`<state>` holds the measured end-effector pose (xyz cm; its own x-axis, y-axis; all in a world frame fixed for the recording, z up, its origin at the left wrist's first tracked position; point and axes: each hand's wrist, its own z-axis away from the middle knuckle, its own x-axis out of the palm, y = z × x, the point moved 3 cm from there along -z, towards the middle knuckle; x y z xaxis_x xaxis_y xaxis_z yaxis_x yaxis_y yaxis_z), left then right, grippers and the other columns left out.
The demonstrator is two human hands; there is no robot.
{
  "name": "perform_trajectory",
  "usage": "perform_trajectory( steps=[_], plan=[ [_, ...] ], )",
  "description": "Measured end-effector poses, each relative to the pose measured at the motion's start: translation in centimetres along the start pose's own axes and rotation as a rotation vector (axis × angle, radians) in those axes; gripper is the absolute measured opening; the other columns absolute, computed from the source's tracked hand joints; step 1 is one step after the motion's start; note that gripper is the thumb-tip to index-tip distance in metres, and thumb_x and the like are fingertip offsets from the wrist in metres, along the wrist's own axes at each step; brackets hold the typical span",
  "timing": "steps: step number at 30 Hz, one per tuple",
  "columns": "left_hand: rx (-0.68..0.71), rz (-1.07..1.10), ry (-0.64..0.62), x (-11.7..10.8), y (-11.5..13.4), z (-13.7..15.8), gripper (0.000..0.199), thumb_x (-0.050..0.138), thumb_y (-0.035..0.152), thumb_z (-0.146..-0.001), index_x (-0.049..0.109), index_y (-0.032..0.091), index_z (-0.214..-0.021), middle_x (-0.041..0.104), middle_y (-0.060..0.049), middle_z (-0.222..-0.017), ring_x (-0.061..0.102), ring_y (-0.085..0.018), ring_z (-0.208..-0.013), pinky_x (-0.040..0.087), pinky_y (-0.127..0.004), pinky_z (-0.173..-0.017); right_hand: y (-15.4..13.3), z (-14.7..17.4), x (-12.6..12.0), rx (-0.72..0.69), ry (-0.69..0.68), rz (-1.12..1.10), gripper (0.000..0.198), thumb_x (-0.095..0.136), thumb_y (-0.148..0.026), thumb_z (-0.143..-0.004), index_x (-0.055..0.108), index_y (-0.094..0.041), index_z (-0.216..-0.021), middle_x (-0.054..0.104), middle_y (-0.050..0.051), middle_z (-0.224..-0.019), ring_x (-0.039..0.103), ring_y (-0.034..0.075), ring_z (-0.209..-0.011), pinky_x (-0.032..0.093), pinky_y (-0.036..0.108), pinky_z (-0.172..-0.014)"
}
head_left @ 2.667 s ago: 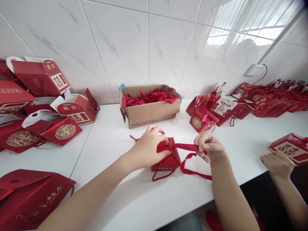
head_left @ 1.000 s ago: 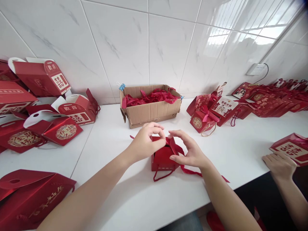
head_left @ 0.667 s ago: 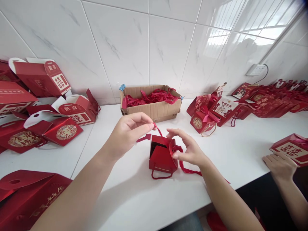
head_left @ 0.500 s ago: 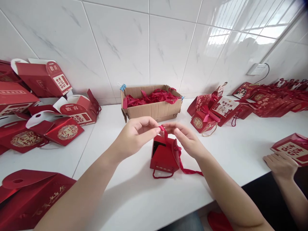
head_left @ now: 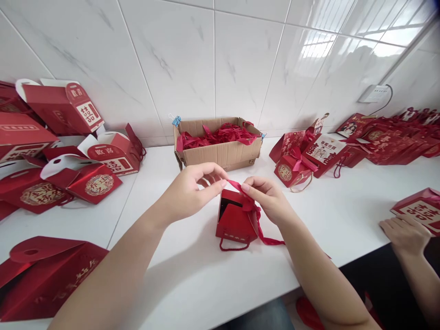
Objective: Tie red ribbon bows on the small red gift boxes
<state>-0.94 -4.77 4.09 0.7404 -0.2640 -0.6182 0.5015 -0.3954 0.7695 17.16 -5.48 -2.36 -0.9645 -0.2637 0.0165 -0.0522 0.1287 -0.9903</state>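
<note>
Red ribbon first, since that's what both your hands have: your left hand has a bit of it nipped between thumb and forefinger, other fingers loosely arched, and your right hand looks to be pinching it too, thumb on top. No real gap at either set of fingertips. The stretch between them is short and runs side to side, dipping a little toward your right.

Your box sits upright on the table, just below those fingertips and a touch toward you. Right hand's the nearer one, pretty much over the box's right end, where the ribbon drops to the flap and trails off under your right forearm. Can't tell how it's knotted there tbh. Cord handle hangs on your side.

Past your fingers there's the carton heaped with more ribbon. Off your left forearm: a pile of boxes. Beyond your right hand: a bowed box, plus someone else's hand further right.
</note>
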Motion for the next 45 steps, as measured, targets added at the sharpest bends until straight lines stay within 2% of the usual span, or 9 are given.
perform_trajectory(
  steps=[4,6,12,19,23,29,32,37,45],
  plan=[
    [-0.141,-0.23,-0.135,-0.7,-1.9,0.0,0.021,0.052,0.042,-0.083,0.062,0.024,-0.089,0.067,-0.001,-0.09,0.061,-0.018,-0.08,0.046,-0.028,-0.064,0.4,-0.1,0.1,0.022,0.062,0.113,0.025,0.064,-0.041,-0.081,0.064,-0.018,-0.07,0.058,0.004,-0.105,0.058,0.014,-0.086,0.049,0.024,-0.063],
    [-0.176,-0.3,-0.226,-0.6,-2.7,0.0,0.024,0.053,0.045,-0.082,0.063,0.024,-0.089,0.067,-0.001,-0.093,0.062,-0.02,-0.083,0.047,-0.03,-0.068,0.5,-0.1,0.0,0.044,0.063,0.154,0.024,0.064,-0.039,-0.081,0.065,-0.018,-0.068,0.057,0.005,-0.114,0.058,0.017,-0.094,0.05,0.026,-0.069],
    [-0.174,-0.318,-0.292,-0.1,-3.2,-0.1,0.025,0.053,0.046,-0.081,0.062,0.026,-0.092,0.067,-0.001,-0.097,0.061,-0.021,-0.089,0.047,-0.031,-0.075,0.4,0.0,-0.7,0.098,0.034,0.168,0.025,0.064,-0.038,-0.078,0.065,-0.017,-0.064,0.056,0.006,-0.12,0.06,0.02,-0.095,0.049,0.03,-0.067],
    [-0.149,-0.297,-0.341,0.3,-2.7,-0.2,0.024,0.051,0.046,-0.083,0.061,0.025,-0.088,0.067,0.0,-0.092,0.06,-0.02,-0.085,0.045,-0.03,-0.072,0.8,-0.1,-0.1,0.106,0.025,0.228,0.023,0.064,-0.035,-0.079,0.066,-0.019,-0.063,0.058,0.004,-0.119,0.059,0.02,-0.103,0.048,0.029,-0.073],
    [-0.14,-0.256,-0.371,0.5,-2.6,-0.2,0.023,0.049,0.045,-0.084,0.06,0.026,-0.088,0.067,0.002,-0.087,0.059,-0.018,-0.079,0.043,-0.028,-0.067,1.3,-0.3,0.3,0.111,0.023,0.236,0.023,0.064,-0.039,-0.079,0.069,-0.019,-0.069,0.057,0.005,-0.119,0.061,0.017,-0.09,0.048,0.028,-0.066],
    [-0.165,-0.227,-0.351,0.7,-2.9,-0.4,0.026,0.042,0.043,-0.087,0.055,0.023,-0.078,0.057,0.002,-0.071,0.045,-0.013,-0.06,0.036,-0.025,-0.053,1.4,-0.5,0.8,0.045,0.039,0.324,0.027,0.063,-0.043,-0.079,0.067,-0.018,-0.068,0.057,0.007,-0.115,0.06,0.019,-0.095,0.05,0.031,-0.075],
    [-0.167,-0.179,-0.333,0.7,-3.0,-0.7,0.025,0.044,0.041,-0.086,0.052,0.021,-0.073,0.053,0.002,-0.069,0.042,-0.012,-0.059,0.035,-0.024,-0.052,0.8,-0.2,0.8,-0.029,0.043,0.378,0.025,0.061,-0.044,-0.082,0.064,-0.02,-0.081,0.059,0.007,-0.111,0.059,0.02,-0.099,0.049,0.033,-0.08],
    [-0.209,0.012,-0.284,0.1,-3.0,-1.2,0.017,0.05,0.032,-0.081,0.054,0.019,-0.071,0.06,0.0,-0.074,0.054,-0.014,-0.068,0.042,-0.026,-0.06,-0.7,0.8,0.6,-0.144,-0.102,0.609,0.052,0.073,-0.04,-0.069,0.05,-0.024,-0.113,0.057,0.007,-0.116,0.053,0.025,-0.11,0.044,0.04,-0.092],
    [-0.254,0.342,-0.14,-2.3,-2.6,-1.2,0.015,0.053,0.029,-0.079,0.049,0.018,-0.07,0.068,-0.002,-0.073,0.068,-0.021,-0.076,0.052,-0.036,-0.074,-0.2,1.0,1.0,-0.155,-0.117,0.876,0.039,0.057,-0.017,-0.072,0.048,-0.025,-0.109,0.06,0.003,-0.097,0.052,0.022,-0.092,0.04,0.042,-0.088]
  ],
)
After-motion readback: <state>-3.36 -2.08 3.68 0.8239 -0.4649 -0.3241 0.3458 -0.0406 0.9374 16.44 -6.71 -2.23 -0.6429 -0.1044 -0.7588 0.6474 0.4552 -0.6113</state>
